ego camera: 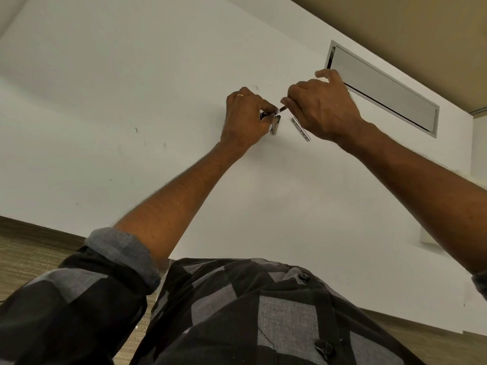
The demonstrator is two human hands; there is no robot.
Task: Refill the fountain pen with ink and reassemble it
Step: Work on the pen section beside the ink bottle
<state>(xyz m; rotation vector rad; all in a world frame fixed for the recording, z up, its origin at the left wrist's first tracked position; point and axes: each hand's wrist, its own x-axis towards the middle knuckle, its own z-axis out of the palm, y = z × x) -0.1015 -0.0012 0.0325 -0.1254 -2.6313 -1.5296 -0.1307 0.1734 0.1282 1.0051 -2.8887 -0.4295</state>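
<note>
Your left hand [247,117] is curled round a dark pen section [264,115], and your right hand [324,106] pinches a thin dark piece [282,109] that points at that section. Whether the two parts touch is too small to tell. Both hands work over the white table [131,101], left of the metal hatch [382,88] set in it. A short silver cap [274,125] sits just below your left fingers. A silver barrel [300,129] lies nearer the hatch, beside your right hand.
</note>
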